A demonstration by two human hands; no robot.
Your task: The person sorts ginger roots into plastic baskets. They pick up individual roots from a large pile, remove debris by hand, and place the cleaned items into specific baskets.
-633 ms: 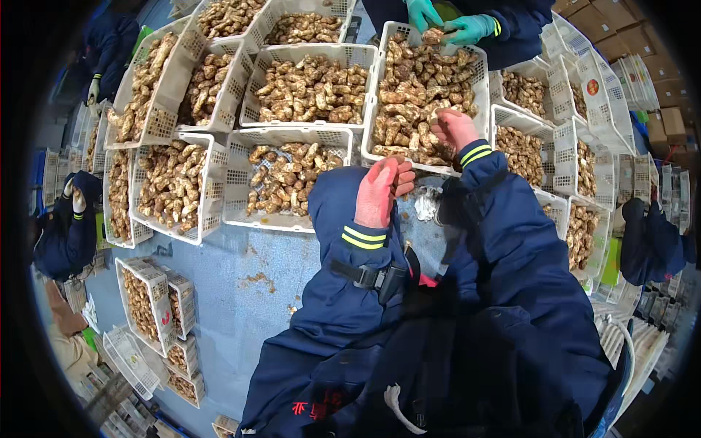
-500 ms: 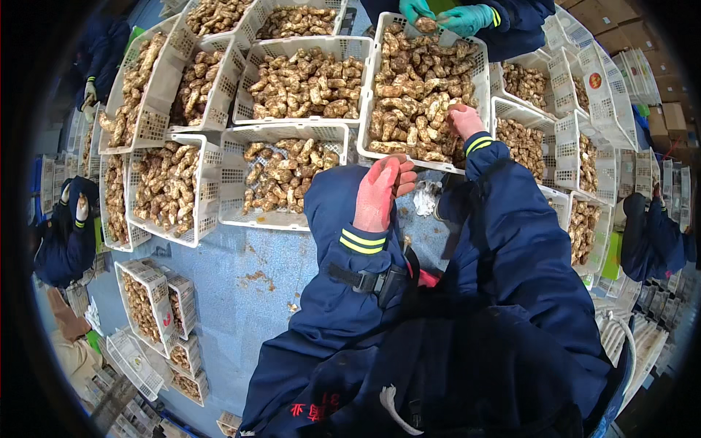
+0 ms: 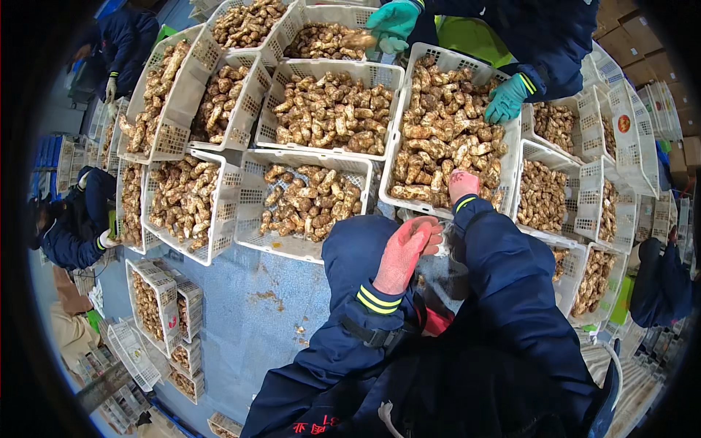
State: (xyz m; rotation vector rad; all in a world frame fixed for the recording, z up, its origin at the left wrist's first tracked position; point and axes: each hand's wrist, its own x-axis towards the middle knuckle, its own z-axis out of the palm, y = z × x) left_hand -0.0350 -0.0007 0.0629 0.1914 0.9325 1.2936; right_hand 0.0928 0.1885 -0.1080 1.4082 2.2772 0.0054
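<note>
Stubby, knobbly brown-and-cream pieces point(image 3: 438, 131), like mushrooms or tubers, fill a white plastic crate point(image 3: 388, 165) in front of me. My right hand point(image 3: 464, 185), in a pink glove, reaches over its near edge onto the pile. Its fingertips are hidden, so a grip cannot be made out. My left hand point(image 3: 404, 255), also in a pink glove, hovers just short of the crate with loosely bent fingers and nothing visible in it. Opposite me, a co-worker's green-gloved hand point(image 3: 505, 99) touches the pile's right side; their other gloved hand point(image 3: 394, 23) is over a neighbouring crate.
A part-filled crate point(image 3: 244, 225) stands to my left, with a fuller crate point(image 3: 210, 248) beyond it. More loaded crates point(image 3: 515, 208) line the right. Smaller stacked crates point(image 3: 169, 336) stand on the blue floor point(image 3: 241, 321). Other people work at both sides.
The view has shifted, putting the crates lower. The co-worker's hands have parted: one moved over the neighbouring crate beside a blurred piece, the other down to the pile. My right hand stays at the pile.
</note>
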